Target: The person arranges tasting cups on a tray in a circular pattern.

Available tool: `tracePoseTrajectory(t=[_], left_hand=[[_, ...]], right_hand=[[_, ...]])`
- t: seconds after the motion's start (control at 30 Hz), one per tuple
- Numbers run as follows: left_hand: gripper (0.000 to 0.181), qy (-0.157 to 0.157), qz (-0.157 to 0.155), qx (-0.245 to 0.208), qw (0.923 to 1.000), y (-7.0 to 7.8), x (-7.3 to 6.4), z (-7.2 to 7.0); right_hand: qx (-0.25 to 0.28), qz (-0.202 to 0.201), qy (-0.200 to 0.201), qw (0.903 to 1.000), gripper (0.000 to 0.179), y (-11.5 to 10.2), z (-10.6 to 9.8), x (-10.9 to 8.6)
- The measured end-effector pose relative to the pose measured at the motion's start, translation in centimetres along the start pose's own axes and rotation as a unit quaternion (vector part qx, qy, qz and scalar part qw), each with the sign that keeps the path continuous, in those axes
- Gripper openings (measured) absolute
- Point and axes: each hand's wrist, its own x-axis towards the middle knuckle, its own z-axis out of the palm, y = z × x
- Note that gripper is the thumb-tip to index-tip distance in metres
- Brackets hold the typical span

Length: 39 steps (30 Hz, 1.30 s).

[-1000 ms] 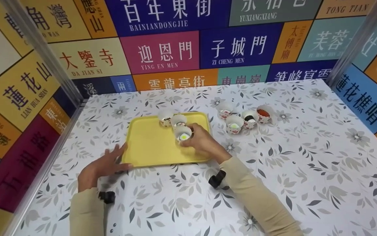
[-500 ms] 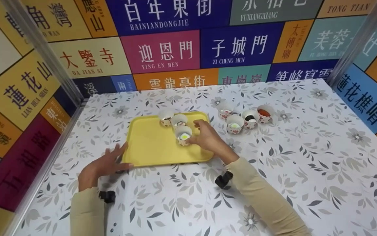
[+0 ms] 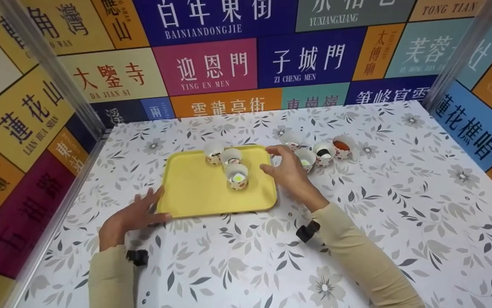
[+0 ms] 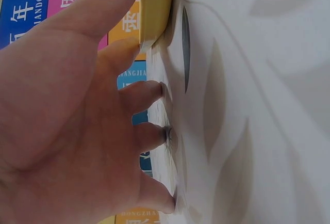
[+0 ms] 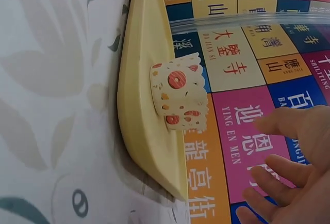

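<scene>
My left hand (image 3: 132,218) is at the left edge of a yellow tray (image 3: 194,184), fingers spread and the thumb near its front corner. In the left wrist view the thumb and index finger touch the tray's side and other fingertips meet the tablecloth. Three small printed paper baking cups stand on the tray: a front cup (image 3: 237,177) with a white and yellow-green thing inside, a middle cup (image 3: 231,158) and a back cup (image 3: 214,154). My right hand (image 3: 290,171) hovers over the tray's right edge, holding nothing, thumb and fingers apart.
Right of the tray several more baking cups stand close together: one with orange-red contents (image 3: 343,146), one with black and white contents (image 3: 323,154), one with greenish contents (image 3: 305,161). Another cup (image 3: 290,141) stands behind. Patterned panels (image 3: 207,66) border the table.
My right hand has let go of the front cup and moved right, toward the cups beside the tray. The front cup stays on the tray. My left hand stays at the tray's edge.
</scene>
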Motion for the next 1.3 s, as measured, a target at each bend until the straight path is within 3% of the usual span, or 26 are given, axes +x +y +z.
tracePoseTrajectory(t=[0.13,0.27,0.5,0.77,1.03,1.17,1.3], left_hand=[[0.105,0.000,-0.015,-0.011,0.9998,0.0,0.0,0.0],[0.105,0.000,-0.022,-0.012,0.9997,-0.1,0.0,0.0],[0.104,0.003,0.022,0.008,0.9997,-0.3,0.0,-0.1],[0.104,0.003,0.014,0.006,0.9999,-0.3,0.1,-0.2],[0.103,0.005,0.015,0.001,0.9999,-0.2,0.1,0.0],[0.103,0.004,0.009,0.004,0.9999,-0.2,0.1,0.0],[0.103,0.005,0.012,0.006,0.9999,-0.2,0.2,0.0]], right_hand=[[0.002,-0.004,0.043,0.9991,0.046,0.7,-1.0,0.3],[0.015,0.008,0.061,0.9980,0.044,1.6,-2.3,0.5],[0.032,0.009,0.101,0.9943,0.044,3.5,-5.2,1.4],[0.051,-0.015,0.123,0.9910,0.046,5.7,-8.5,1.8],[0.124,0.014,0.144,0.9816,0.050,8.2,-10.8,2.1],[0.131,0.027,0.166,0.9770,0.050,9.5,-11.5,2.6],[0.119,0.038,0.164,0.9785,0.055,10.6,-12.1,2.8]])
